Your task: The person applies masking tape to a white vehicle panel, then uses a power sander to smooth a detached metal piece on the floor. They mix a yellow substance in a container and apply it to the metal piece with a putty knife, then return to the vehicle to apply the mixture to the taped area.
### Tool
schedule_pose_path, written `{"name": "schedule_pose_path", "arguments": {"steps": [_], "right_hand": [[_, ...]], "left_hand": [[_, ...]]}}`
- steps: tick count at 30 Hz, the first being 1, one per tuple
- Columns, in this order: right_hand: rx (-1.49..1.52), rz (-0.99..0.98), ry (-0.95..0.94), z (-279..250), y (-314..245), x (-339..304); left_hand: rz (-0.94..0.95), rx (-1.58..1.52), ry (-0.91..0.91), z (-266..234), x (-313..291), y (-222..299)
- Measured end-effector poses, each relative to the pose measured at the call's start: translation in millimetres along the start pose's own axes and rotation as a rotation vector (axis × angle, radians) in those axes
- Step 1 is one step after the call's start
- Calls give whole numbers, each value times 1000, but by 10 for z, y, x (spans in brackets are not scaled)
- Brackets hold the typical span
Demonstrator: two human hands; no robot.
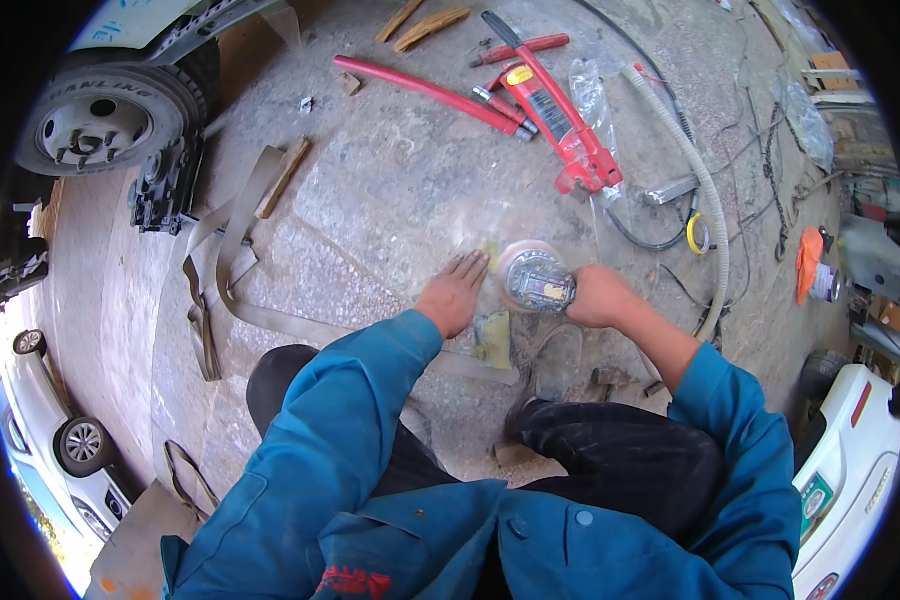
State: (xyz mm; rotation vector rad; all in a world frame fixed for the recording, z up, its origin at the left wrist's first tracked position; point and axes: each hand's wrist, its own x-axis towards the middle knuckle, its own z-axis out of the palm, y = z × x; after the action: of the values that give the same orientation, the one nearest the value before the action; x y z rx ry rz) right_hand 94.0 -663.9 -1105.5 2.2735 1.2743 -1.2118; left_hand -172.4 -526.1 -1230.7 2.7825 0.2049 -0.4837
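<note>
My right hand (600, 297) is wrapped round the body of a small round power sander (540, 284). Its disc faces down near floor level, and a pale pinkish rim shows at the disc's far edge. Just left of the sander, my left hand (454, 296) lies flat, fingers stretched out, pressing on a dusty surface. A yellow-green patch (493, 338) shows nearer to me, with a smaller yellowish smear by my left fingertips. Dust blurs the outline of whatever lies under the disc.
A red jack (565, 125), red bars (420, 88) and a ribbed hose (692, 165) lie ahead. A grey strap (232, 235) winds along the left. A truck wheel (95, 125) stands far left; white cars (860, 470) flank me. Yellow tape (699, 233) and an orange glove-like item (808, 265) are right.
</note>
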Motion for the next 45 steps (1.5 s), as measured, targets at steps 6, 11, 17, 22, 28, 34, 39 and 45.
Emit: {"name": "schedule_pose_path", "arguments": {"steps": [6, 11, 17, 22, 28, 34, 39, 45], "right_hand": [[98, 90, 32, -45, 317, -114], [46, 57, 28, -110, 268, -69], [66, 22, 21, -14, 327, 27], [52, 97, 50, -53, 559, -117], [-12, 45, -2, -142, 268, -231], [-55, 11, -78, -115, 88, -155], [-10, 38, -18, -81, 370, -211], [140, 22, 179, -22, 823, -363]], "left_hand": [[-8, -36, 0, 11, 20, 0], [-7, -28, -7, -13, 12, 14], [-1, -20, -31, -10, 25, 13], [-16, 1, -31, 22, 34, 41], [3, 12, -36, -11, 41, 25], [-1, 29, -68, -97, 43, 43], [-9, 46, 0, -11, 55, 46], [-67, -159, 48, -405, 489, -78]]}}
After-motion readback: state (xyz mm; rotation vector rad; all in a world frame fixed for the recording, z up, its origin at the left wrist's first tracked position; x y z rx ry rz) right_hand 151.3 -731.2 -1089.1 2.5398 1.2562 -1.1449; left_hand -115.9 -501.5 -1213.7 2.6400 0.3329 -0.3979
